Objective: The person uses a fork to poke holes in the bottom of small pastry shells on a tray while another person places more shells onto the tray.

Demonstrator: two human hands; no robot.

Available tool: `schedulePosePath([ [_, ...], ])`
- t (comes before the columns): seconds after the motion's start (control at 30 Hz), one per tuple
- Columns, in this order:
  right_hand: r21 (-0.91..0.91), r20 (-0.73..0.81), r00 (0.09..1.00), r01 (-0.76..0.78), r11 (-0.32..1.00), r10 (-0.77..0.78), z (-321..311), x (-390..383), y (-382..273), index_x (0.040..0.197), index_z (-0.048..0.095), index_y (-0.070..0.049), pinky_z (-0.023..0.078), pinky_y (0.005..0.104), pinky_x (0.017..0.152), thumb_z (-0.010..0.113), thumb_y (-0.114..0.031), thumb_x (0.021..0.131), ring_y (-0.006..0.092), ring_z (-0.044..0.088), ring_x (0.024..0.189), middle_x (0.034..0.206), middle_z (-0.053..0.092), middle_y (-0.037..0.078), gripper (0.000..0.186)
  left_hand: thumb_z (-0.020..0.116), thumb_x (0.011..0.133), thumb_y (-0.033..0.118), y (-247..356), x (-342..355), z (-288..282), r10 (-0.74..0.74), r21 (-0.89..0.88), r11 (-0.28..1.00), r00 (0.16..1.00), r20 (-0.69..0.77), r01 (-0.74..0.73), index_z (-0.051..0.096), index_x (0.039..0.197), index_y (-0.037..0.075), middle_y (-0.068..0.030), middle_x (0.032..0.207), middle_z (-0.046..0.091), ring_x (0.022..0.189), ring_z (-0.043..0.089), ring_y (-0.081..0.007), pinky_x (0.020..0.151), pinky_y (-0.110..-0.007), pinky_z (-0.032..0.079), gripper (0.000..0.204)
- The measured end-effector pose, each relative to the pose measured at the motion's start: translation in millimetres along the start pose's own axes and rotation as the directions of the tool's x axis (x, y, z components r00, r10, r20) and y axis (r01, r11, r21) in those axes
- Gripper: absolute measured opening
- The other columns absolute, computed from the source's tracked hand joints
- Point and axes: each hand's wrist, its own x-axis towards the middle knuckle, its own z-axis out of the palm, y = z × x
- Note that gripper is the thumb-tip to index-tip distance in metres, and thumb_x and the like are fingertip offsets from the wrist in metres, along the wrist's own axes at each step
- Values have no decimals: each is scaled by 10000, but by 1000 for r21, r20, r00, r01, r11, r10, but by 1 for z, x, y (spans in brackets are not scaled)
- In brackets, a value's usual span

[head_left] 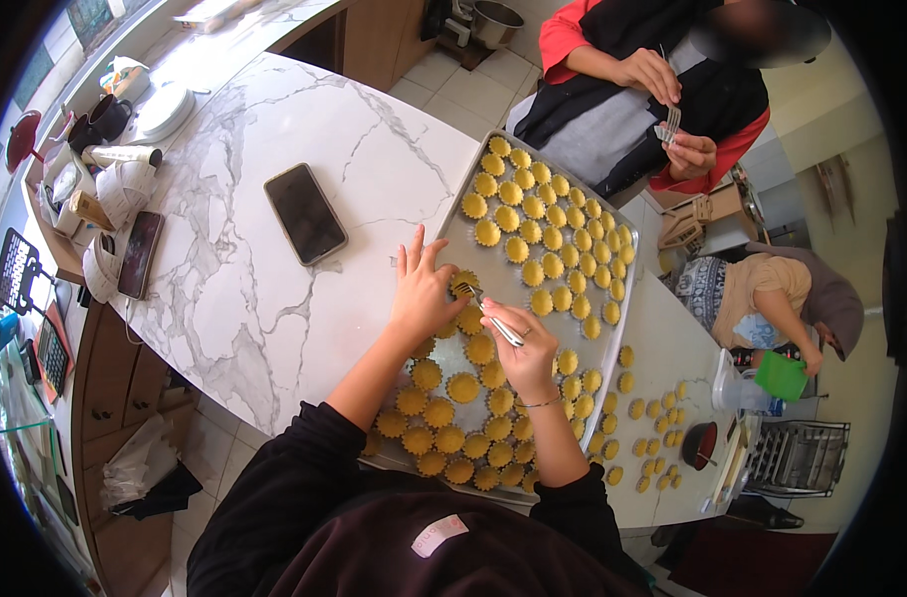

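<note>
the person's left hand (420, 289) is at one small yellow cup (464, 284) with a wavy edge. the thumb and pointing finger look pinched on the side of the cup, though the fingers hide part of it, so the grip is a bit hard to see. the other fingers of that hand are stretched out. the right hand (523, 348) is closed around the handle of a fork (506, 332), and the tips of the fork are at the cup. this cup is at the left part of a big silver tray (457, 235). lots of other yellow cups (438, 412) sit on the tray, many of them close together. the tray lies on a white table (224, 229) with gray lines. a black phone (306, 214) lies on the table, left of the tray. across the tray, a co-worker with red sleeves (565, 42) holds a second fork (673, 119). on the right, some small yellow cups (637, 409) sit right on the table, near a dark red bowl (699, 445). farther off, another person (762, 289) holds a green thing (780, 376).
</note>
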Motion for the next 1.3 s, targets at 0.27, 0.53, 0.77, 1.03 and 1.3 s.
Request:
schedulePosePath([
  [0.27, -36, 47, 999, 25, 999, -24, 5, -3, -3, 969, 654, -65, 560, 288, 712, 691, 24, 769, 220, 679, 854, 937, 683, 104, 222, 765, 603, 225, -2, 1, 3, 4, -23, 1000, 1000, -24, -4, 680, 928, 96, -107, 1341, 423, 1396, 136, -377, 1101, -588, 152, 359],
  [0.53, 133, -216, 971, -72, 988, 100, -15, -11, -8, 974, 648, 0, 569, 279, 747, 649, 74, 797, 225, 669, 898, 972, 673, 133, 192, 765, 617, 248, -2, -1, 1, 20, -6, 1000, 999, -27, -20, 677, 926, 97, -107, 1350, 410, 1397, 128, -378, 1096, -604, 139, 355],
  [0.77, 156, -328, 916, -188, 970, 230, -47, -40, -7, 988, 649, 30, 563, 258, 734, 641, 82, 809, 191, 654, 892, 977, 662, 145, 187, 735, 643, 305, 12, -3, -32, -66, 128, 990, 997, 44, 60, 671, 925, 92, -120, 1338, 419, 1396, 140, -382, 1073, -649, 100, 359],
  [1.03, 169, -370, 876, -265, 949, 311, -55, -47, -5, 1000, 664, 18, 507, 191, 657, 658, 54, 813, 118, 633, 828, 968, 668, 116, 191, 734, 654, 314, 5, 59, -4, 108, 162, 982, 991, -79, -94, 650, 1062, 105, -127, 1360, 391, 1405, 104, -374, 1070, -663, 96, 466],
  [1.3, 198, -401, 850, -284, 938, 342, -59, -52, -5, 992, 675, 5, 464, 167, 596, 671, 47, 805, 82, 609, 779, 951, 672, 97, 192, 766, 620, 313, 9, 105, 13, 212, 331, 902, 952, 221, -277, 633, 1100, 116, -144, 1415, 328, 1417, 31, -365, 1071, -674, 81, 536],
])
